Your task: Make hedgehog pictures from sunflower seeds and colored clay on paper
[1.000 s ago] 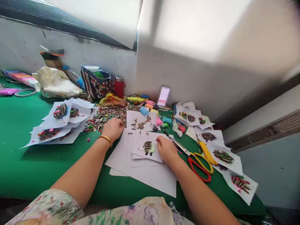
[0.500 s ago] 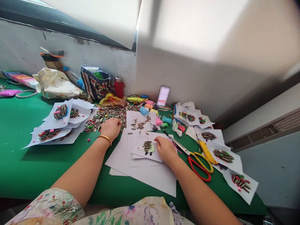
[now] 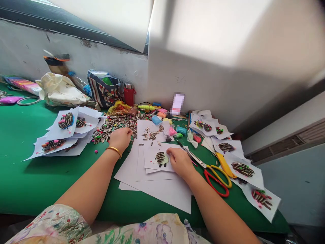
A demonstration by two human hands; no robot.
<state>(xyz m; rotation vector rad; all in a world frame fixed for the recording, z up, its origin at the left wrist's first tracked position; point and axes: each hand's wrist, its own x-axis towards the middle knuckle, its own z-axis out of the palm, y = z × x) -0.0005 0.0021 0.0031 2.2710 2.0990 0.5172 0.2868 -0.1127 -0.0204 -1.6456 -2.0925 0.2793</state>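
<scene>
My left hand (image 3: 120, 139), with a gold bangle at the wrist, rests at the edge of the heap of sunflower seeds (image 3: 111, 126). Its fingers are closed, and whatever they may pinch is hidden. My right hand (image 3: 179, 160) grips the right edge of a small white paper card (image 3: 149, 152). On that card is a hedgehog picture (image 3: 161, 159) of pale green clay with seed spines, dark feet and a pink nose. Beneath the card lie larger white sheets (image 3: 152, 193). Beyond it, another sheet (image 3: 141, 127) carries loose seeds.
Scissors (image 3: 215, 174) with red and yellow handles and a yellow utility knife (image 3: 224, 166) lie right of my right hand. Finished seed pictures sit in stacks at left (image 3: 61, 135) and right (image 3: 245, 169). Clay packets (image 3: 181, 130), a red bottle (image 3: 129, 96) and bags (image 3: 104, 89) line the wall.
The small card has shifted slightly up and to the right with my right hand. My left hand drew back slightly left at first, then stayed almost still beside the seeds.
</scene>
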